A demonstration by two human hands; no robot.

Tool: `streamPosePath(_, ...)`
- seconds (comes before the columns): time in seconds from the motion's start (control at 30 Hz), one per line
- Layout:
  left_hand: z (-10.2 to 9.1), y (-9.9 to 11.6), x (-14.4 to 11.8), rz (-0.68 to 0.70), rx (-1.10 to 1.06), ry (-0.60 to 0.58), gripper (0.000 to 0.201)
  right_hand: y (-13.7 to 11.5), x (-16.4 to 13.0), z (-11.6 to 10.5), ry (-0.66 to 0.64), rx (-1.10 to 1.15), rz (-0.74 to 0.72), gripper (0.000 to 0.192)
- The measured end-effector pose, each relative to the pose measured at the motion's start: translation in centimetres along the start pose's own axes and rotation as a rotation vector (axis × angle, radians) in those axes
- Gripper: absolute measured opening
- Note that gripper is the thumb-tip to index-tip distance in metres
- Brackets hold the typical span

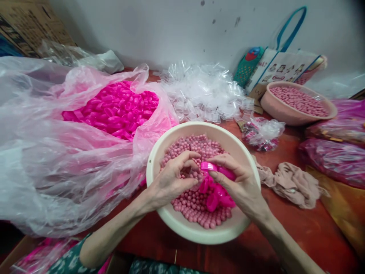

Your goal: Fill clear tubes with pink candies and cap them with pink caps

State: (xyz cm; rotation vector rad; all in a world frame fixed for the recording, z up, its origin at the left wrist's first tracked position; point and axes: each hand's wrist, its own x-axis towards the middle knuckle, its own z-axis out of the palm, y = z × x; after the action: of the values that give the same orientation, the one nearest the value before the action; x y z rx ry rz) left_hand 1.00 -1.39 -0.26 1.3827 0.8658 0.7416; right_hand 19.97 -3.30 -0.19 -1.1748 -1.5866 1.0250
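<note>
1. Now, head view: both hands work over the bowl (159, 160) of pink beads (196, 146) on the red table (285, 236).
2. Left hand (171, 179): fingers curled narrow, tips pinched together over the beads; what they pinch is too small to tell.
3. Right hand (242, 182): fingers closed on a pink clip (209, 166); more clips lie bunched under the palm, on the beads.
4. Progress, as a judgement: early. Bowl nearly full; big bag (57, 152) at left holds a heap of pink parts (119, 108).
5. Second bowl (288, 116) of beads sits far right, clear wrappers (199, 91) behind, a cloth (291, 182) beside.
</note>
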Motion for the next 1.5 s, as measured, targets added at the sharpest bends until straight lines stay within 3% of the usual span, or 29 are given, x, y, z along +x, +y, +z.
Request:
streamPosePath(0.1,0.2,0.2,-0.3,-0.035,-0.14,0.014,0.044,-0.7,-0.3,0.5,-0.069,-0.262,-0.279,0.033)
streamPosePath(0.17,0.1,0.4,-0.4,-0.074,-0.214,0.013,0.045,-1.1,-0.4,0.7,-0.162,-0.313,-0.358,0.041)
streamPosePath(0.27,0.0,0.9,-0.6,-0.126,-0.291,0.007,0.046,-1.3,-0.4,0.9,-0.232,-0.256,-0.344,0.045)
streamPosePath(0.47,-0.4,1.2,-1.0,-0.194,-0.432,0.171,0.051,-1.3,0.2,1.7,-0.125,-0.159,-0.229,0.031)
streamPosePath(0.63,-0.3,0.4,-1.3,-0.316,-0.537,0.226,0.039,-1.5,0.0,2.5,-0.052,-0.192,-0.276,0.028)
streamPosePath(0.77,0.2,0.0,-1.5,-0.29,-0.542,0.238,0.025,-1.6,-0.6,2.6,0.006,-0.234,-0.198,0.027)
streamPosePath(0.9,1.0,-0.1,-1.7,-0.279,-0.554,0.269,0.025,-1.4,-1.2,2.6,0.033,-0.22,-0.133,0.025)
streamPosePath(1.1,1.4,-0.6,-1.7,-0.233,-0.544,0.229,0.016,-1.3,-1.1,3.1,0.05,-0.249,-0.191,0.029)
streamPosePath(1.3,1.4,-0.3,-1.6,-0.304,-0.523,0.13,0.031,-1.7,-0.5,3.2,0.086,-0.299,-0.254,0.03)
streamPosePath(1.5,1.6,0.0,-1.8,-0.296,-0.564,0.141,0.034,-0.6,-1.3,2.6,-0.045,-0.561,-0.52,0.055)
